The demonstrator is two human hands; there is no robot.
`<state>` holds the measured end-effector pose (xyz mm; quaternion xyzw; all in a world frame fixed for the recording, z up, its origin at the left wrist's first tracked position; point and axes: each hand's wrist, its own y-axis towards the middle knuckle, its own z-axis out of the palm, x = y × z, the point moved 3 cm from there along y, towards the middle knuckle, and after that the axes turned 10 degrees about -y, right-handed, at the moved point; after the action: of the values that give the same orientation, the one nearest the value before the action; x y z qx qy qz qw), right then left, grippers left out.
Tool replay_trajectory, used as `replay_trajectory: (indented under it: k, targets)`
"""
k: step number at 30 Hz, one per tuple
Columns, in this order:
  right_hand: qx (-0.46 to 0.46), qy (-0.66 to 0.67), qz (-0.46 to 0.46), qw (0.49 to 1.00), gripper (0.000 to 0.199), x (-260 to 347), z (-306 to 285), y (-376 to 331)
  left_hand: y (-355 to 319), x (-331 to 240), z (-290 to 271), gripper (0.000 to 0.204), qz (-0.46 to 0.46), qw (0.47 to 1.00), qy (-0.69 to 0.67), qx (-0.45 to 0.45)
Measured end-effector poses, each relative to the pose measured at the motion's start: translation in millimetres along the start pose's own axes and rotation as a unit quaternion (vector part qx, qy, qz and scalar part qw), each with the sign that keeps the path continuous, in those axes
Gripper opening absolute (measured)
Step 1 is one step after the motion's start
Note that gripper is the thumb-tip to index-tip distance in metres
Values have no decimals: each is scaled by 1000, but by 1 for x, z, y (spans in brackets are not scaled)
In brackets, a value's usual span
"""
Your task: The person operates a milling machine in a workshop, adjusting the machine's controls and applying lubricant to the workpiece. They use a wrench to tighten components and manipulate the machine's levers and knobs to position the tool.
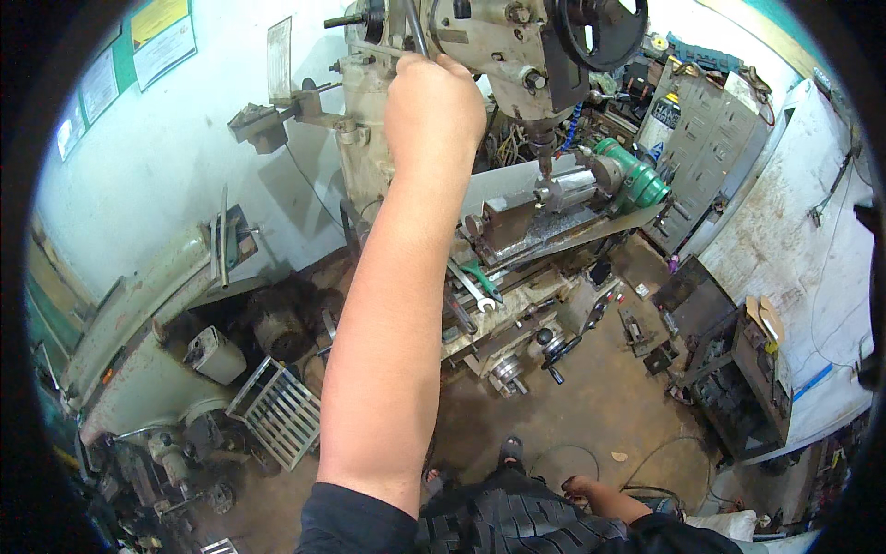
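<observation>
High in the view, my left hand point(434, 102) is closed around a metal lever point(415, 28) on the head of a milling machine point(498, 42). My left arm reaches across the middle and hides part of the machine. To the right of that hand, the spindle with its cutter point(544, 152) points down at a grooved metal cylinder point(574, 189). A green dividing head point(639, 174) supports the cylinder's right end. My right hand point(580, 487) hangs low beside my leg, away from the machine; its fingers are too small to make out.
A wrench point(474, 288) and a green-handled brush point(482, 275) lie on the machine table. Below juts a crank handle point(554, 355). A black handwheel point(604, 37) sits at the upper right. Grey lockers point(706, 148), an open metal cabinet point(738, 388) and a slatted rack point(280, 415) stand around.
</observation>
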<state>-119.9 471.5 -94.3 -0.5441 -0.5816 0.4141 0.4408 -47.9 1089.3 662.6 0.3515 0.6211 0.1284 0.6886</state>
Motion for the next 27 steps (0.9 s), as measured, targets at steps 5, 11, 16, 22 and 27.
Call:
replay_trajectory:
  k: [5, 11, 16, 22, 27]
  targets:
    - [-90, 64, -41, 993, 37, 46, -5, -35, -2, -1, 1, 36, 15, 1000, -1, 0]
    - [-130, 102, -106, 980, 35, 89, -3, -31, 2, -1, 0, 38, 17, 1000, 8, 8]
    - [-136, 165, -74, 974, 34, 88, 10, -27, 2, 0, 1, 40, 24, 999, 25, 11]
    - [-154, 266, -33, 951, 29, 67, 7, -63, 3, -1, 2, 42, 46, 997, 52, 14]
    - [-496, 196, -100, 840, 30, 94, -111, -146, 5, -2, 2, 43, 20, 997, 69, 31]
